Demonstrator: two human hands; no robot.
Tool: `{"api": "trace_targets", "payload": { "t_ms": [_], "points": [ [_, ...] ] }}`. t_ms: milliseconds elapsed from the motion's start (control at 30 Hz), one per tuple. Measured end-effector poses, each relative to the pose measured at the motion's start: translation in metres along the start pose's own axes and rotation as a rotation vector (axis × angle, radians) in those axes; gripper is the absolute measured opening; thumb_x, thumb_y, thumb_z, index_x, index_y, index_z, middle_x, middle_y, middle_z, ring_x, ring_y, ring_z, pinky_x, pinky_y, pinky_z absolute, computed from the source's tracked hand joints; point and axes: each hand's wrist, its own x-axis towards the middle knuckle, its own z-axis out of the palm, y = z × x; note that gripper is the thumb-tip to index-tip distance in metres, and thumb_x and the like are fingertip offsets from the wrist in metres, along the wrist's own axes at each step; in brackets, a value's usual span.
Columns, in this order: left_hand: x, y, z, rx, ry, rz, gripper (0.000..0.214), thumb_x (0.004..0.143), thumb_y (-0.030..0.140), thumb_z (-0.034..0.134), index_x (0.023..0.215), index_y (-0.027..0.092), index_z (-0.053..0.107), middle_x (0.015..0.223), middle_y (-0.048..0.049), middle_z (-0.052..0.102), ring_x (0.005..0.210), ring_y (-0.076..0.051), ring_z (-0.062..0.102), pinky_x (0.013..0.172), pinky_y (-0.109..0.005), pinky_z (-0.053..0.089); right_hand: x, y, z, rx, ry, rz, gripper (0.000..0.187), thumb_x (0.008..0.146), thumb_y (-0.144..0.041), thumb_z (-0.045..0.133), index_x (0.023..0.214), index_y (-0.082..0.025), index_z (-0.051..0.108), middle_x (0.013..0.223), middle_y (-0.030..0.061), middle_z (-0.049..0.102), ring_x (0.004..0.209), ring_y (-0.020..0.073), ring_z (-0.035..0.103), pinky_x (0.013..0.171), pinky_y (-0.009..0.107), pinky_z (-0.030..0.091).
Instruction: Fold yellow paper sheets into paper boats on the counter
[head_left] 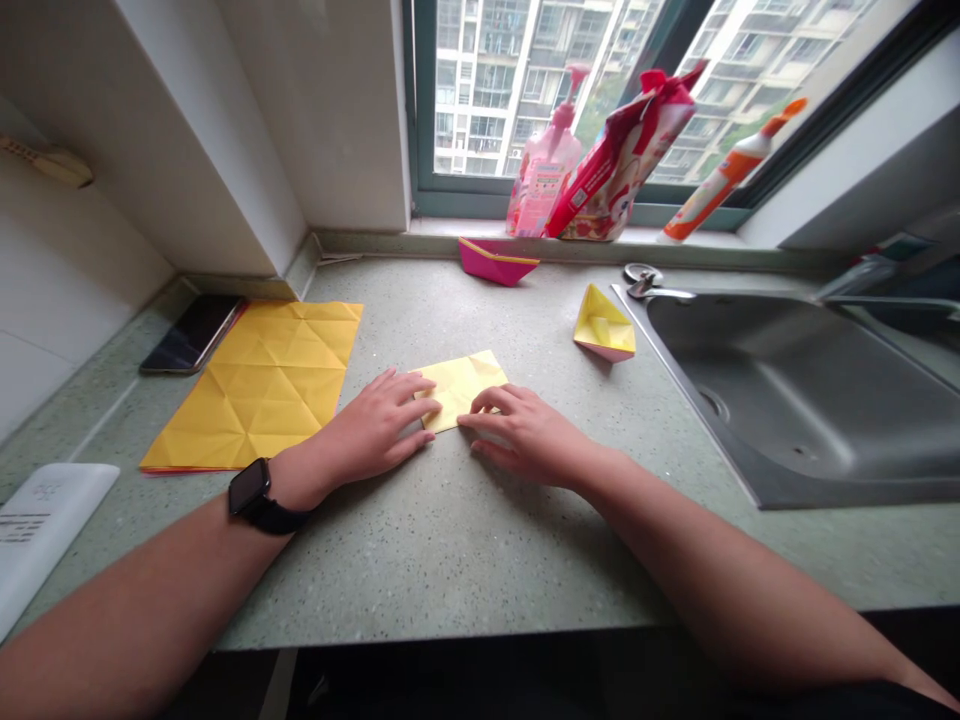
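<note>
A folded piece of pale yellow paper (466,382) lies flat on the speckled counter in front of me. My left hand (386,425) rests on its left edge with the fingers spread. My right hand (517,430) is at the paper's lower right, fingers bent, the fingertips touching its near edge. Whether those fingertips pinch the paper is hard to make out. Beyond it stand a magenta folded paper boat (498,263) near the sill and a yellow-and-pink paper boat (604,325) by the sink.
Left of my hands lies a creased stack of orange-yellow paper (277,385), with a phone (191,335) beside it. A white device (52,520) is at the left edge. The sink (810,400) is on the right. A pump bottle (546,175), a red bag (626,160) and an orange bottle (724,180) stand on the sill.
</note>
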Motion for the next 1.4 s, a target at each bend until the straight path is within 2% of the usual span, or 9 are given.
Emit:
{"api": "trace_targets", "payload": {
  "t_ms": [133,300,600,867,1133,1300,1400],
  "points": [
    [-0.002,-0.001,0.000,-0.037,-0.062,0.052,0.037,0.111,0.040,0.066,0.147,0.032,0.073,0.158,-0.0122,0.064,0.151,-0.036,0.057,0.134,-0.073,0.030,-0.001,0.001,-0.003,-0.009,-0.017,-0.023,0.038,0.103,-0.033,0.078,0.141,-0.033,0.079,0.127,0.0109,0.074,0.114,0.0289,0.067,0.100,0.047,0.056],
    [-0.003,-0.004,-0.002,-0.041,-0.114,0.069,0.050,0.110,0.047,0.070,0.159,0.041,0.064,0.163,-0.0127,0.060,0.154,-0.038,0.054,0.133,-0.077,0.027,-0.001,-0.001,-0.006,-0.012,-0.036,-0.027,0.036,0.105,-0.032,0.077,0.141,-0.035,0.080,0.130,0.0105,0.074,0.114,0.0282,0.067,0.103,0.047,0.056],
    [-0.004,-0.002,-0.005,-0.036,-0.155,0.070,0.049,0.107,0.053,0.074,0.154,0.041,0.070,0.168,-0.0150,0.055,0.157,-0.042,0.050,0.133,-0.080,0.023,0.000,0.000,-0.010,0.030,-0.025,-0.015,0.028,0.110,-0.027,0.066,0.131,-0.031,0.085,0.122,0.0105,0.077,0.107,0.0254,0.069,0.100,0.044,0.059],
    [-0.004,-0.001,-0.005,-0.059,-0.166,0.038,0.047,0.107,0.052,0.074,0.153,0.043,0.070,0.169,-0.0143,0.054,0.157,-0.046,0.049,0.128,-0.084,0.027,-0.003,0.008,-0.023,0.055,-0.043,0.048,0.025,0.105,-0.022,0.070,0.120,-0.030,0.088,0.117,0.0095,0.077,0.101,0.0235,0.071,0.096,0.041,0.059],
    [-0.006,-0.004,-0.003,-0.071,-0.118,0.054,0.047,0.106,0.052,0.075,0.152,0.043,0.071,0.168,-0.0114,0.055,0.156,-0.043,0.051,0.132,-0.078,0.029,-0.003,0.007,-0.029,0.036,-0.067,0.104,0.023,0.104,-0.022,0.069,0.108,-0.030,0.090,0.113,0.0083,0.078,0.097,0.0228,0.071,0.091,0.038,0.056],
    [-0.006,-0.004,-0.004,-0.069,-0.132,0.049,0.047,0.107,0.052,0.073,0.153,0.043,0.070,0.168,-0.0120,0.055,0.156,-0.043,0.050,0.131,-0.078,0.029,-0.004,0.013,-0.032,0.073,-0.072,0.103,0.025,0.103,-0.021,0.069,0.114,-0.030,0.090,0.112,0.0065,0.081,0.097,0.0219,0.074,0.089,0.036,0.056],
    [-0.006,-0.004,-0.004,-0.065,-0.132,0.048,0.046,0.107,0.053,0.072,0.152,0.043,0.071,0.168,-0.0123,0.054,0.158,-0.043,0.048,0.131,-0.078,0.030,-0.007,0.023,-0.036,0.107,-0.023,0.147,0.029,0.105,-0.021,0.066,0.121,-0.028,0.089,0.116,0.0066,0.083,0.098,0.0213,0.076,0.086,0.034,0.056]
  ]
}}
